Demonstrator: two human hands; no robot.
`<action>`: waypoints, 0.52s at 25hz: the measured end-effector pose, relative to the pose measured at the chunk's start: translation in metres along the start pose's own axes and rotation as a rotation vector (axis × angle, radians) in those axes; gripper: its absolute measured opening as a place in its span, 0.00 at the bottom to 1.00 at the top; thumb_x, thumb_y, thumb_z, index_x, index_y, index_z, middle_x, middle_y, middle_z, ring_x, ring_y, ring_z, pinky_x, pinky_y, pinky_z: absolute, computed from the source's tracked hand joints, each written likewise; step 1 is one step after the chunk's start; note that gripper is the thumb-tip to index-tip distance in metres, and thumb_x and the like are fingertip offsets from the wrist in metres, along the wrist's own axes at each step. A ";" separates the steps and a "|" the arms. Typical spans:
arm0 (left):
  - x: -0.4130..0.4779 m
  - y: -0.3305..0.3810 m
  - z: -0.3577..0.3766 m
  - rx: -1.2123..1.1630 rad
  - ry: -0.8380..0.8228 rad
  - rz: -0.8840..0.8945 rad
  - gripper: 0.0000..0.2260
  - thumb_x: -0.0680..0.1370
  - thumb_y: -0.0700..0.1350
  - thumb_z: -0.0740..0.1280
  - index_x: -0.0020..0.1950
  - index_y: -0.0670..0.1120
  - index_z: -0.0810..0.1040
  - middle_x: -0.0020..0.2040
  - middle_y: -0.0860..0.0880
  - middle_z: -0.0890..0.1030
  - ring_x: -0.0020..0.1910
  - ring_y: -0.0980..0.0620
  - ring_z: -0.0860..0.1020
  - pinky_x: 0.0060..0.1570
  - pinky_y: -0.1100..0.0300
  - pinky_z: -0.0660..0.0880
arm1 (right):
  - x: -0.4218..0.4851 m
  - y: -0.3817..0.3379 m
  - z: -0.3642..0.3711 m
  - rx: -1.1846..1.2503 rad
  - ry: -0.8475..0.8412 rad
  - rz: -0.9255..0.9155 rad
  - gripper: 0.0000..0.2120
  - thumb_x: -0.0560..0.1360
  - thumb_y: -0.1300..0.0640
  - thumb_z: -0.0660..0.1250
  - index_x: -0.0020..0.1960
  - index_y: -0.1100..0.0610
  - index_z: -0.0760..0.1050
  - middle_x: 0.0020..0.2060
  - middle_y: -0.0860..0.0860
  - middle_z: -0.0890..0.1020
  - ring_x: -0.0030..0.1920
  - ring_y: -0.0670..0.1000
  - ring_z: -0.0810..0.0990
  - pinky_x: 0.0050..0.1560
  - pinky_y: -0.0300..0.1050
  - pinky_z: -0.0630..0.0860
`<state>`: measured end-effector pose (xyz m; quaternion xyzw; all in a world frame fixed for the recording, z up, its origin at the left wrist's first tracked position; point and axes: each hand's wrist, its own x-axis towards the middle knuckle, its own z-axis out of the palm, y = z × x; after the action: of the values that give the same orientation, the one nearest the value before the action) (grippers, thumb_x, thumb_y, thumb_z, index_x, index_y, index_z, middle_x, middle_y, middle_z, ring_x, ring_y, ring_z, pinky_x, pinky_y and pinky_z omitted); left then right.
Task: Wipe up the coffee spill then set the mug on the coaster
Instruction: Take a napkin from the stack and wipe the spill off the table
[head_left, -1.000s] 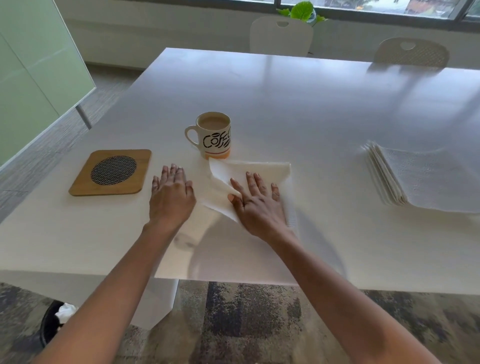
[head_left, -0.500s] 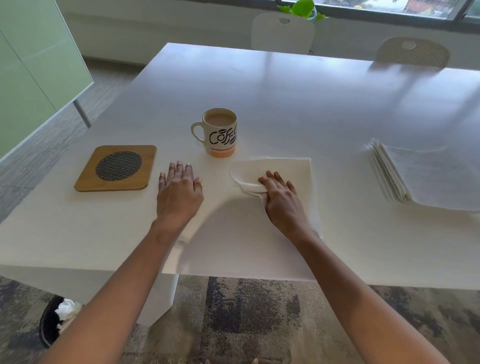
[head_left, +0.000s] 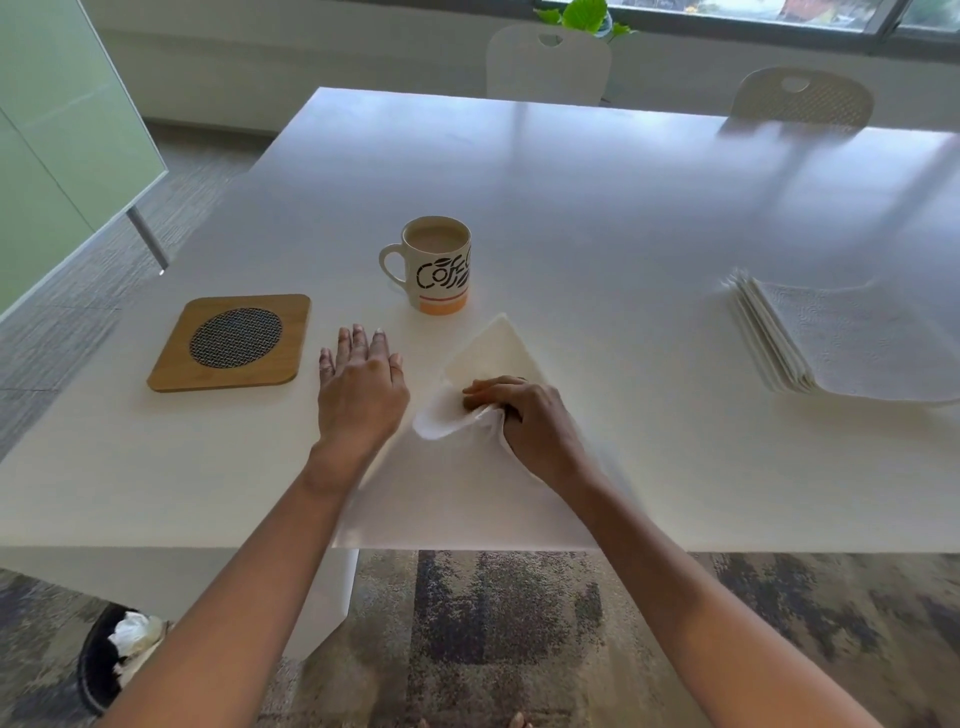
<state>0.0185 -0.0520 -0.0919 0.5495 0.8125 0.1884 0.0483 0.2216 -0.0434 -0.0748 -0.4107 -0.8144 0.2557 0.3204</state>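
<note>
1. The mug (head_left: 435, 264) stands upright on the white table (head_left: 597, 218), filled nearly to the rim with milky coffee. Its handle points left, and black lettering and an orange band at the base face the camera.
2. The coaster (head_left: 232, 341) lies flat to the near left of the mug, well apart from it. It is a square wooden board with rounded corners and a dark round mesh in its middle.
3. The left hand (head_left: 361, 387) rests palm down on the table on the near side of the mug, between the coaster and the towel. Its fingers are spread flat and straight, holding nothing.
4. The towel (head_left: 488, 358) is a white paper sheet lying just on the near right of the mug. Its far corner forms a point close to the mug's base but does not touch it.
5. The right hand (head_left: 524, 415) is on the near part of the towel, fingers curled and bunching the paper into a wad against the table. The gathered paper bulges out to the left of the knuckles.
6. No coffee stain can be made out on the table around the mug.
7. A stack (head_left: 841, 343) of folded paper towels sits far to the right of the mug, near the table's right side.
8. Two chairs (head_left: 548, 65) stand beyond the table's far edge from the mug.
</note>
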 end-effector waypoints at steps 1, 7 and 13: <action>0.000 0.000 0.000 -0.003 0.001 -0.002 0.24 0.84 0.49 0.52 0.78 0.43 0.60 0.80 0.40 0.57 0.80 0.45 0.51 0.78 0.47 0.45 | 0.001 0.000 -0.002 0.041 -0.008 -0.005 0.21 0.65 0.76 0.58 0.45 0.62 0.85 0.47 0.55 0.86 0.53 0.54 0.83 0.56 0.44 0.75; 0.000 -0.001 0.000 -0.009 0.012 0.001 0.23 0.84 0.49 0.53 0.78 0.42 0.62 0.80 0.40 0.58 0.80 0.45 0.52 0.77 0.47 0.46 | 0.005 0.003 -0.014 -0.005 -0.181 -0.110 0.14 0.62 0.75 0.58 0.36 0.67 0.81 0.33 0.60 0.79 0.40 0.60 0.75 0.41 0.55 0.72; 0.000 -0.003 0.002 -0.010 0.017 0.005 0.23 0.84 0.49 0.53 0.77 0.42 0.62 0.79 0.40 0.59 0.80 0.45 0.53 0.77 0.47 0.47 | 0.003 0.017 -0.012 0.056 -0.210 -0.081 0.17 0.75 0.55 0.60 0.30 0.55 0.78 0.38 0.49 0.76 0.44 0.49 0.72 0.46 0.42 0.67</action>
<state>0.0161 -0.0522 -0.0949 0.5497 0.8106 0.1974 0.0436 0.2376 -0.0297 -0.0769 -0.3394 -0.8519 0.3071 0.2546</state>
